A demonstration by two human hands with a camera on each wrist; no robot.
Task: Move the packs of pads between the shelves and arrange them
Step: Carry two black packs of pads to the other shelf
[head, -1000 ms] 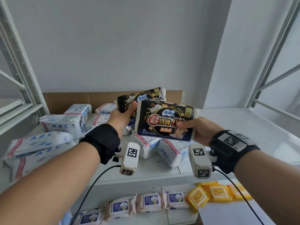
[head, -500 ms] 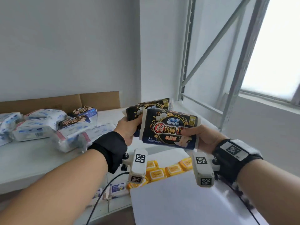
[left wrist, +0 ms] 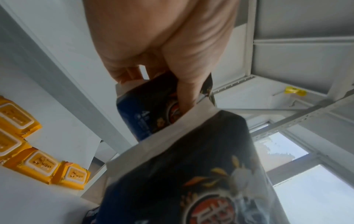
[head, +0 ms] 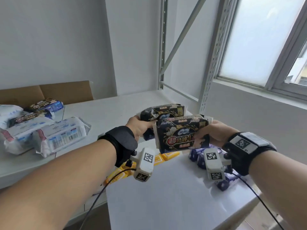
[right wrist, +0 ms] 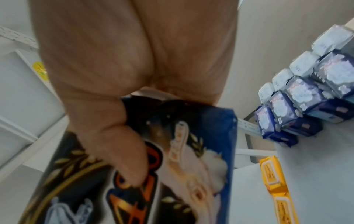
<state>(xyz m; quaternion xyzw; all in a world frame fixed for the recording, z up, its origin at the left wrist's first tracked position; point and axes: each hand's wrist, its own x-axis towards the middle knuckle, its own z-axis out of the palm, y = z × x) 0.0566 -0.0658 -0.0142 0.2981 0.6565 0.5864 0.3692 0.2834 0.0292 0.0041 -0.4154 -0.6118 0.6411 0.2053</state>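
Observation:
Both hands hold up black packs of pads with gold flowers and red lettering. My left hand (head: 142,125) grips the rear pack (head: 163,111) at its left end, thumb on the front. The nearer pack (head: 180,136) is gripped by my right hand (head: 205,132) at its right end and overlaps the rear one. In the left wrist view the left hand (left wrist: 173,78) pinches its pack (left wrist: 147,112), with the other pack (left wrist: 191,174) close in front. The right wrist view shows the right hand (right wrist: 122,133) with its thumb across its pack (right wrist: 193,151).
White and black packs (head: 61,136) lie heaped on the shelf (head: 108,112) at left, before a cardboard sheet (head: 66,91). Below the hands are yellow wipes packs (head: 167,156), purple packs (head: 198,159) and a white shelf top (head: 174,200). Metal uprights (head: 214,55) and a window stand at right.
The view has swung right. Both hands have carried the two black packs away from the heap to above the lower white shelf top, still gripping them.

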